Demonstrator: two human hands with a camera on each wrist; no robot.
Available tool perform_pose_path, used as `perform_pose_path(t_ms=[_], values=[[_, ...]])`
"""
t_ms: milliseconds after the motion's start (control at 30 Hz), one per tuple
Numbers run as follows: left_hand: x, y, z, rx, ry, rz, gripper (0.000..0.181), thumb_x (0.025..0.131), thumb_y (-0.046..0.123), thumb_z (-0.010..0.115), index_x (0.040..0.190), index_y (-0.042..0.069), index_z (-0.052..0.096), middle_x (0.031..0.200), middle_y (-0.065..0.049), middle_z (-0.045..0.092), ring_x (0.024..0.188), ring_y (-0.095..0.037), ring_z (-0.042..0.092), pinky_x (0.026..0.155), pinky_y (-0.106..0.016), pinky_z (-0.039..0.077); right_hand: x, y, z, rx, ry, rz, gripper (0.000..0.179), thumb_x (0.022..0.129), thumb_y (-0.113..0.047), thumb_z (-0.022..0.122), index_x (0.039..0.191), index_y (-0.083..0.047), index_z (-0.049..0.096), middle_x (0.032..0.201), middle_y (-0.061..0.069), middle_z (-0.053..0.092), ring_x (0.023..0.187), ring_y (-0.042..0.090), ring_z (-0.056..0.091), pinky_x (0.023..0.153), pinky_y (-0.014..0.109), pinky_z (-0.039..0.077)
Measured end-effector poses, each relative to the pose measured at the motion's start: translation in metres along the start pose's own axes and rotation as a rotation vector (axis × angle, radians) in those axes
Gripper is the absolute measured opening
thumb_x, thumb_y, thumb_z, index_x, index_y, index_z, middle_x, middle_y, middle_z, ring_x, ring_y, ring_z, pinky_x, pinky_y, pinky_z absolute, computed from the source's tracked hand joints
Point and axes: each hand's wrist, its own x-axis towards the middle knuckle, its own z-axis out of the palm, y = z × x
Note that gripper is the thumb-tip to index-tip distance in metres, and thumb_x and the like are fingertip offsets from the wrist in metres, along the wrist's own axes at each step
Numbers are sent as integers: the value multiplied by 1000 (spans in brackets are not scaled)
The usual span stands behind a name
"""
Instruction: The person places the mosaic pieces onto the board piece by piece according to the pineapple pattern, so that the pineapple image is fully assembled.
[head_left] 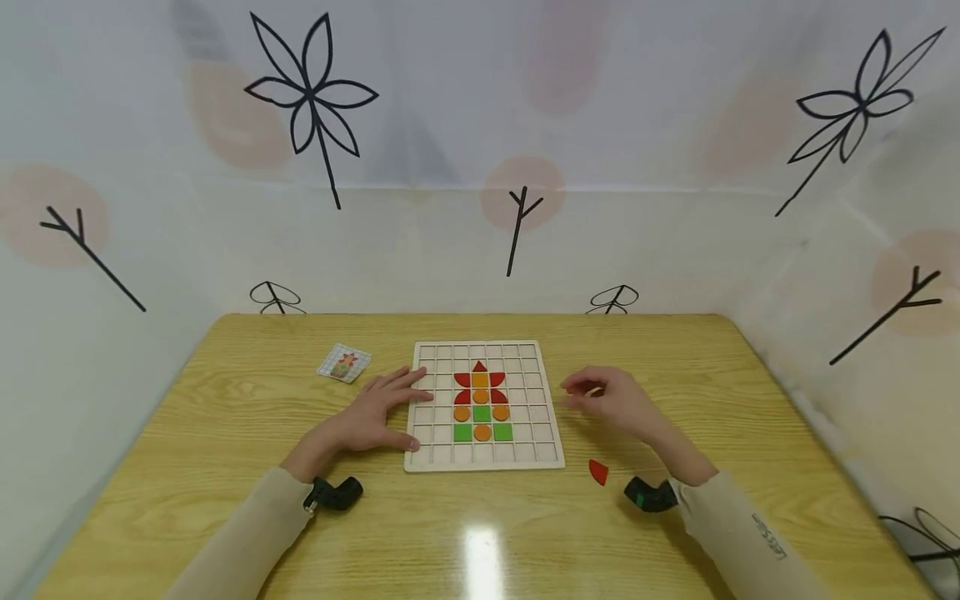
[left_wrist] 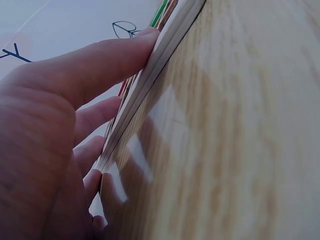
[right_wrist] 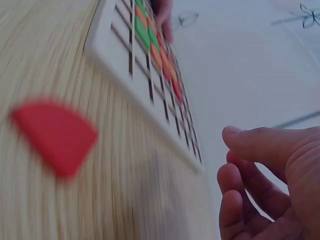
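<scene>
A pale wooden grid board point(head_left: 438, 457) lies on the table, bearing red, orange and green shape tiles. My left hand point(head_left: 372, 417) rests at its left side with fingers spread over the edge cells and the thumb near the front corner. In the left wrist view, that thumb point(left_wrist: 110, 62) touches the board's rim. To the right of the board hovers my right hand point(head_left: 611, 398), its fingers loosely bent, with no tile showing between thumb and fingertips in the right wrist view. A loose red quarter-circle tile point(right_wrist: 55, 135) lies on the table between that hand and the near edge.
Beyond my left hand lies a small picture card point(head_left: 344, 363) with a coloured pattern on a grid. A patterned white cloth point(head_left: 450, 250) rises behind the wooden table point(head_left: 405, 542). Green squares point(head_left: 463, 432), orange discs point(head_left: 482, 432) and a red triangle point(head_left: 479, 367) sit in the grid.
</scene>
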Motion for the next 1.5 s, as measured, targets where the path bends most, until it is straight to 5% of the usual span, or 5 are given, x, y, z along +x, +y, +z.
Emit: perform_pose_path(t_ms=[267, 533, 700, 900, 1500], values=[[0, 3, 0, -1, -3, -12, 70, 83, 45, 78, 142, 14, 56, 163, -12, 23, 150, -38, 12, 113, -64, 7, -38, 29, -48, -30, 23, 96, 26, 94, -15, 71, 115, -1, 70, 103, 8, 68, 87, 17, 62, 65, 29, 54], [1, 3, -1, 8, -12, -24, 72, 83, 45, 78, 144, 15, 55, 164, -10, 21, 150, -36, 10, 114, -63, 6, -53, 55, -77, -117, -120, 80, 24, 92, -11, 72, 111, 2, 70, 98, 5, 67, 82, 9, 59, 69, 26, 51], [2, 2, 0, 8, -6, -20, 71, 82, 45, 78, 142, 15, 56, 164, -11, 22, 150, -37, 12, 113, -64, 7, -58, 67, -86, -30, -223, 152, 33, 90, -13, 74, 116, 7, 66, 96, 8, 63, 79, 9, 53, 67, 26, 49], [2, 3, -1, 5, -6, -23, 70, 82, 44, 78, 142, 15, 56, 163, -11, 23, 150, -37, 12, 114, -63, 8, -57, 71, -93, -22, -310, 113, 33, 88, -11, 75, 116, 5, 67, 109, 11, 63, 86, 7, 52, 73, 25, 47], [1, 4, -1, -21, -14, -16, 69, 84, 41, 79, 143, 14, 55, 164, -12, 21, 150, -38, 10, 113, -65, 5, -56, 66, -88, 24, -314, 77, 14, 91, -6, 71, 99, 1, 62, 91, 5, 59, 76, 11, 50, 66, 26, 44]])
